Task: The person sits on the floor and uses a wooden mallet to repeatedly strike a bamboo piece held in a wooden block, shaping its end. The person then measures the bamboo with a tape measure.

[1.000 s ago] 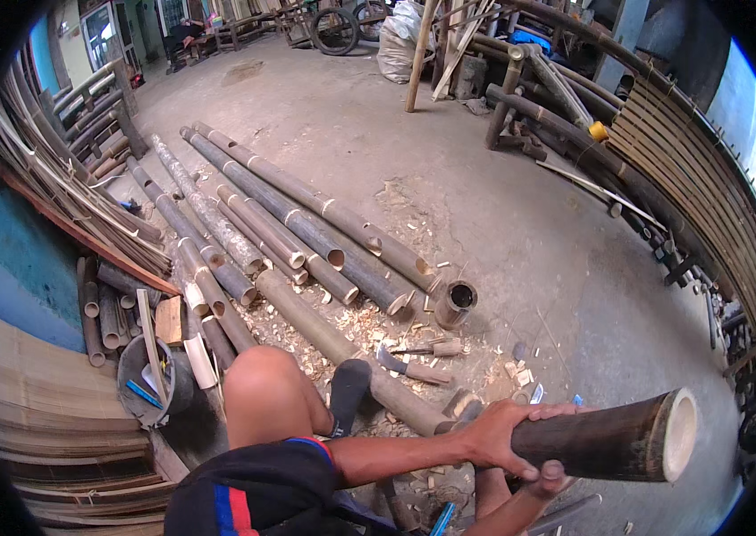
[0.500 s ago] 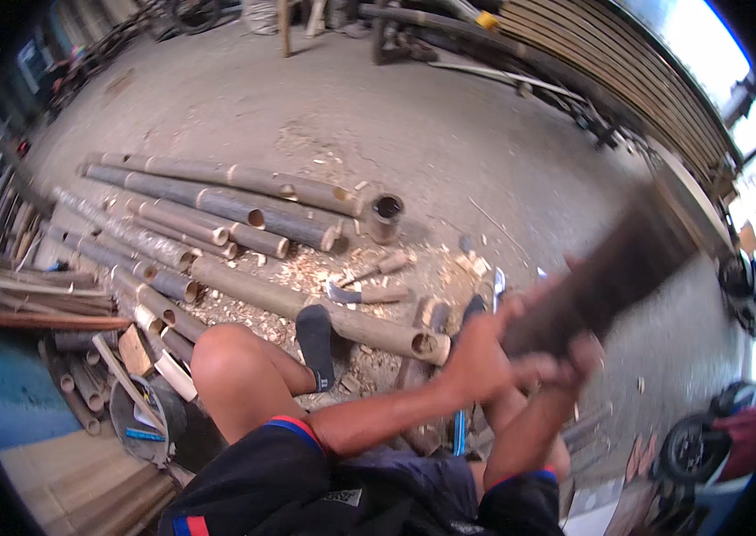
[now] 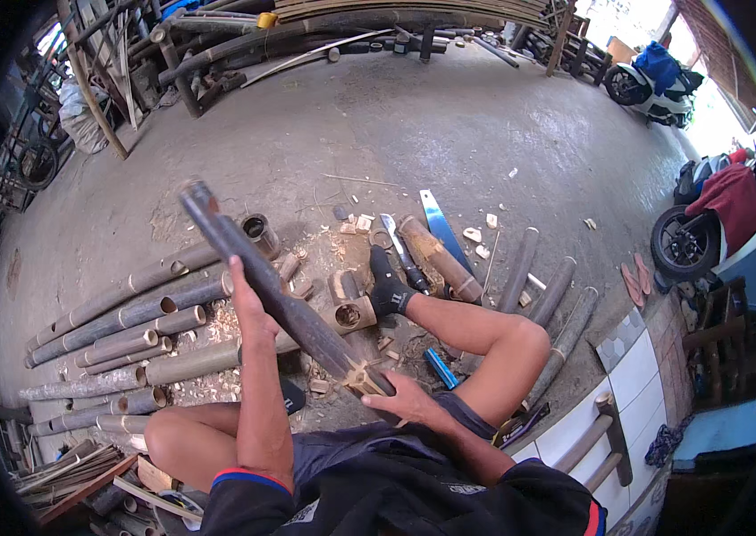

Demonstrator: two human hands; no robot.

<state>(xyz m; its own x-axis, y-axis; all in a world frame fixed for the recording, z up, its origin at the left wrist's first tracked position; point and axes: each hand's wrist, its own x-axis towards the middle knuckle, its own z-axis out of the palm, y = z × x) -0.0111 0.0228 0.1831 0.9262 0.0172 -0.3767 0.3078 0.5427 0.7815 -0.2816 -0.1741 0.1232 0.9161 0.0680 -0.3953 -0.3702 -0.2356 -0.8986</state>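
Note:
A dark bamboo pole [image 3: 311, 335] lies slantwise across my lap, its far end raised to the upper left. Cut notches show along it, and a pale, stripped band rings it near my right hand. My left hand [image 3: 253, 311] is closed round its middle, with the thumb along the side. At the near end my right hand [image 3: 407, 400] grips the pole, its fingers partly hidden beneath. Under the pole a lighter bamboo length [image 3: 195, 364] with a round hole rests on the floor, close to my socked foot [image 3: 389, 284].
Several bamboo lengths [image 3: 128, 322] lie at left among wood shavings [image 3: 217, 344]. Beyond my foot are a curved knife [image 3: 407, 259], a blue saw [image 3: 443, 228] and a short bamboo piece [image 3: 441, 259]. White tiles [image 3: 575, 424] edge the right; motorbikes [image 3: 691, 246] stand farther off.
The pole has swung from my right side to a slant across my lap, far end to the left. My hands have moved apart along it. The view has turned right.

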